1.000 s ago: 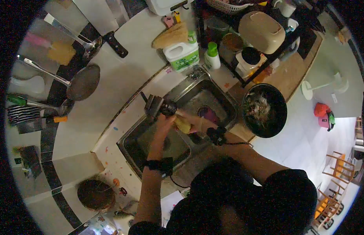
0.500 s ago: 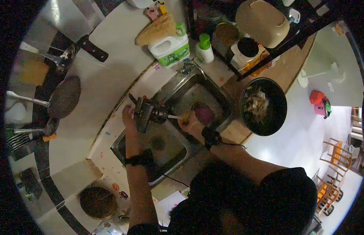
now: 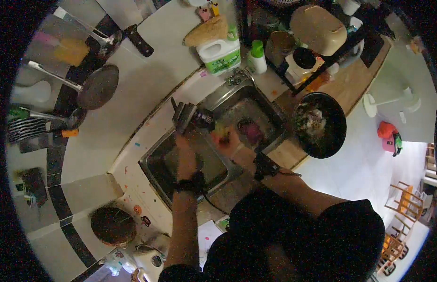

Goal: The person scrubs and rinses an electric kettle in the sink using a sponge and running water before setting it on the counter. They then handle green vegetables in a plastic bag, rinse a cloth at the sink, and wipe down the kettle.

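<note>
A dark faucet [image 3: 184, 118] with a round spout stands at the back of the double sink [image 3: 148, 176]. My left hand [image 3: 184, 144] is just below the faucet, over the left basin; its fingers are blurred and partly hidden. Beside the spout, my right hand [image 3: 227, 142] is closed around a small yellow-green thing [image 3: 221, 129], too blurred to name. Something purple-pink [image 3: 251, 132] lies in the right basin. Both wrists wear dark bands.
Right of the sink is a black pan [image 3: 333, 124] with food scraps in it. Behind stand a white-green jug [image 3: 221, 58], a green-capped bottle [image 3: 257, 60] and a dark rack [image 3: 317, 73]. A round brown item [image 3: 112, 225] sits at lower left.
My left hand has come away from the faucet's left side to just below it. My right hand stays near the spout. The view has shifted.
</note>
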Action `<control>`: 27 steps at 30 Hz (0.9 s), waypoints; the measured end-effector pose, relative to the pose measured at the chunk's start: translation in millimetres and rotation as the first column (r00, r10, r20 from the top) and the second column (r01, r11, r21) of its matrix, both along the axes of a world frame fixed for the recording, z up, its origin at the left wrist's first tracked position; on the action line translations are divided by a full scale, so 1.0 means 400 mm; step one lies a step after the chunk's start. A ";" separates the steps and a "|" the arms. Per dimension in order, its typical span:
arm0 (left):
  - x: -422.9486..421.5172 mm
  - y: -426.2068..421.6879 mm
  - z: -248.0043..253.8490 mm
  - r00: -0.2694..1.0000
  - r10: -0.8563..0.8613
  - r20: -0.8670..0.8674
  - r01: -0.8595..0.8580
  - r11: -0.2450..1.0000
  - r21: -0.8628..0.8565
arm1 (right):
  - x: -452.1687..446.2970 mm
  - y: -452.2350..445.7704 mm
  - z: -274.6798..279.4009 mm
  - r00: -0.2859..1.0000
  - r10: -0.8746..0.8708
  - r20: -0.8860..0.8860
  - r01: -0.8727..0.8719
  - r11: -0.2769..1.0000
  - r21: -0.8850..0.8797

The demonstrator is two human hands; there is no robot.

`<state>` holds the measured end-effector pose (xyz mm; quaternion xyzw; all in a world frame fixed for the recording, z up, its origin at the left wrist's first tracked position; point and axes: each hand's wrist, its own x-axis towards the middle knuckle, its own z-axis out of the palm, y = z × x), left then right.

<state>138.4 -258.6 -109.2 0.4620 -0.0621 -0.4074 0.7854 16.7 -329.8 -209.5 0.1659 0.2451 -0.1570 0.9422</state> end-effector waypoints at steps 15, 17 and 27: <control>-0.273 0.011 0.104 0.997 0.077 0.020 -0.073 0.986 -0.152 | -0.156 -0.003 0.322 0.836 0.344 0.427 -0.303 0.939 -0.163; -0.264 0.022 0.129 0.997 -0.056 -0.053 0.058 0.998 0.025 | -0.130 -0.044 0.250 0.662 0.527 0.533 -0.446 0.849 -0.284; -0.095 0.000 -0.037 0.933 -0.360 0.013 0.341 0.893 0.293 | -0.083 -0.090 0.143 0.508 0.627 -0.590 -0.592 -0.244 -0.768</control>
